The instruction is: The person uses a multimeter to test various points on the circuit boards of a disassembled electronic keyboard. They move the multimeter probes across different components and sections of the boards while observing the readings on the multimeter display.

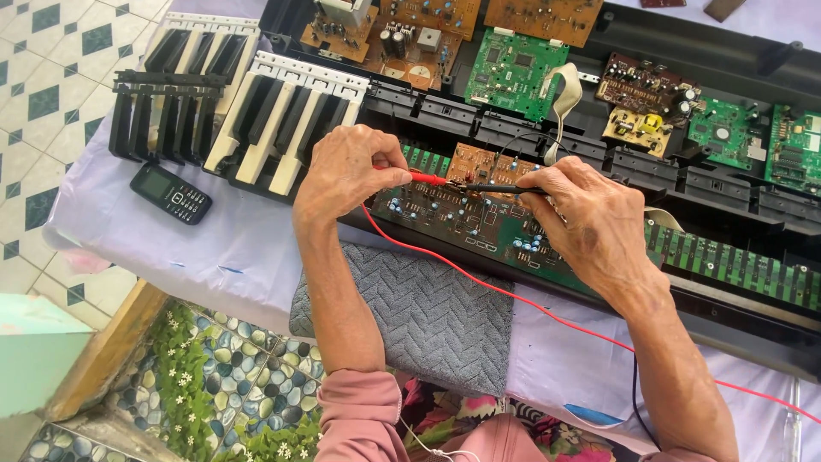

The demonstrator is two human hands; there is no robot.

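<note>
Lavender cloth (231, 248) is covering the table where I am working, with checked floor tiles (43, 77) off to my left; my left hand (346, 171) is pinching the red probe (425, 179), fingers clamped together on its grip, and my right hand (590, 222) is gripping the black probe (492, 187), fingers closed around it — both tips are meeting over the green circuit board (466, 224) inside the opened keyboard case (727, 60); the red lead (530, 306) is trailing across a grey knitted towel (428, 316) towards me; further out, smaller boards — green (513, 60) and brown (547, 17) — are lying in the case; loose key sections (282, 128) and a black mobile phone (171, 193) are resting to my left.
</note>
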